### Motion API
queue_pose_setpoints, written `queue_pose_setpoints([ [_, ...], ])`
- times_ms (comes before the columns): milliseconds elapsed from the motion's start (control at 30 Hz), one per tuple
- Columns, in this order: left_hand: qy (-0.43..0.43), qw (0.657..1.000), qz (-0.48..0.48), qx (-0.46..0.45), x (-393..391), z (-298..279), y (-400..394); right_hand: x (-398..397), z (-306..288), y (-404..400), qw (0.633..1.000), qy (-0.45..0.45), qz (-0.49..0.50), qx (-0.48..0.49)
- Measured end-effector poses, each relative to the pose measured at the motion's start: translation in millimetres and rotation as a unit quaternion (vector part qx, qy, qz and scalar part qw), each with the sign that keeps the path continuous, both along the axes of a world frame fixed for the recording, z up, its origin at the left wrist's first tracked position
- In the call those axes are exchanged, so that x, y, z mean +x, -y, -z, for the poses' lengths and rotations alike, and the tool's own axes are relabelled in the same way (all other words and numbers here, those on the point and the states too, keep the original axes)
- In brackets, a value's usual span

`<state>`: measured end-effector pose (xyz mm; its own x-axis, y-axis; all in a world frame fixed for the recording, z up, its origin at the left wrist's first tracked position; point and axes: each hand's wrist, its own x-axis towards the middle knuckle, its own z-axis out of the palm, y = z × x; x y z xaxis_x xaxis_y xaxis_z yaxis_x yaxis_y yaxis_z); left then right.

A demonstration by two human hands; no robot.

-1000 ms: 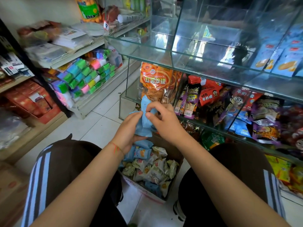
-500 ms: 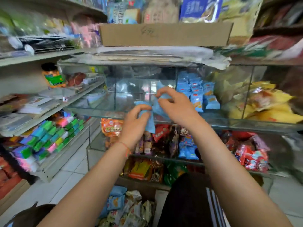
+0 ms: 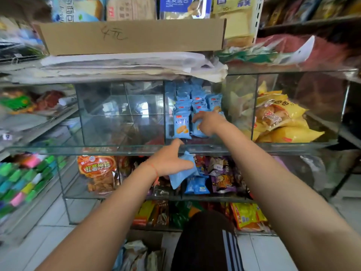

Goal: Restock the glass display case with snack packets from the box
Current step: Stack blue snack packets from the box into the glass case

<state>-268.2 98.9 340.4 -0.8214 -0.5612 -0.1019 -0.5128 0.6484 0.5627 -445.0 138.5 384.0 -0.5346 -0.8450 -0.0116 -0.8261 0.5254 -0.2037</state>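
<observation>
Blue packets (image 3: 182, 125) in glass case (image 3: 125, 147)

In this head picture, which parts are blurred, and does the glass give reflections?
Head view: the left shelves and frame edges are blurred and bent by the wide lens; the blue packets stay fairly sharp; the empty glass compartment shows pale reflections.

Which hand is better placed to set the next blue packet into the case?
Right. The right hand is already inside the compartment at the standing blue packets; the left hand holds spare packets below the glass shelf.
</observation>
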Motion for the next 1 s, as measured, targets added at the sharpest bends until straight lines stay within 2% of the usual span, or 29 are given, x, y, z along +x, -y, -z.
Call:
queue_pose_setpoints([
  [167, -0.012, 1.000, 0.003, 0.007, 2, 7, 4, 7, 2, 10, 0.993, -0.069, -0.039, 0.089],
  [367, -0.022, 1.000, 0.006, 0.015, 2, 9, 2, 7, 4, 7, 0.988, -0.077, -0.060, 0.121],
  [500, -0.022, 0.999, 0.002, 0.030, 2, 8, 2, 8, 1, 2, 0.992, -0.048, -0.057, 0.103],
  [700, -0.026, 0.998, 0.001, 0.051, 3, 7, 1, 10, -2, -4, 0.993, -0.052, -0.060, 0.087],
  [800, -0.037, 0.994, 0.006, 0.103, 12, -2, -1, 10, -8, -14, 0.997, -0.038, -0.035, 0.050],
  [867, -0.117, 0.975, -0.001, 0.190, 21, -9, -5, 4, -16, -20, 0.999, -0.035, 0.006, -0.037],
  [900, -0.194, 0.949, -0.007, 0.248, 24, -13, -9, 1, -20, -22, 0.994, -0.035, 0.029, -0.098],
  [967, -0.363, 0.869, -0.046, 0.333, 22, -21, -12, -3, -29, -23, 0.976, 0.004, 0.055, -0.211],
  [1000, -0.416, 0.840, -0.073, 0.340, 15, -24, -10, -3, -35, -22, 0.965, 0.045, 0.056, -0.254],
])
